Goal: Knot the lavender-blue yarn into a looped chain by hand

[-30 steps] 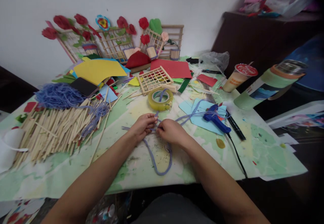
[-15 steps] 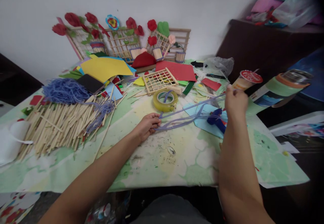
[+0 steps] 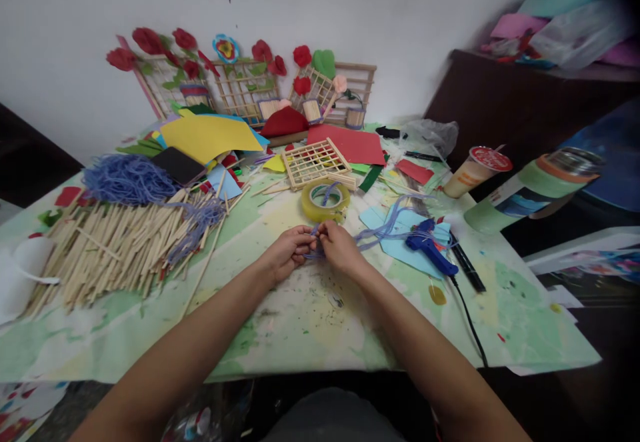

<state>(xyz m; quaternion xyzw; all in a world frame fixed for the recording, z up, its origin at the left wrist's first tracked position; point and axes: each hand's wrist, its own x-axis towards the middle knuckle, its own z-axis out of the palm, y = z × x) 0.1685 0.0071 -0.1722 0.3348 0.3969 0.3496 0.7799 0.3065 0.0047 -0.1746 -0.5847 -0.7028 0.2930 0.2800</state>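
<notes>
My left hand and my right hand meet at the middle of the table, fingertips pinched on purple yarn. Loose strands of it trail right, over light blue paper and a blue hot glue gun. Just behind my fingers lies a roll of clear yellowish tape, with a bit of purple yarn in its core. A small wooden stick lattice rests behind the tape. The yarn between my fingertips is mostly hidden by them.
At left lie a heap of wooden sticks and a purple yarn pile. Stick trellises with paper flowers lean on the wall. A lidded drink cup and a bottle stand at right. The glue gun's cord runs over the front edge.
My right hand has come from the far right, where it drew a yarn strand taut, back to my left hand. The strands at right now lie slack, and the glue gun shows fully.
</notes>
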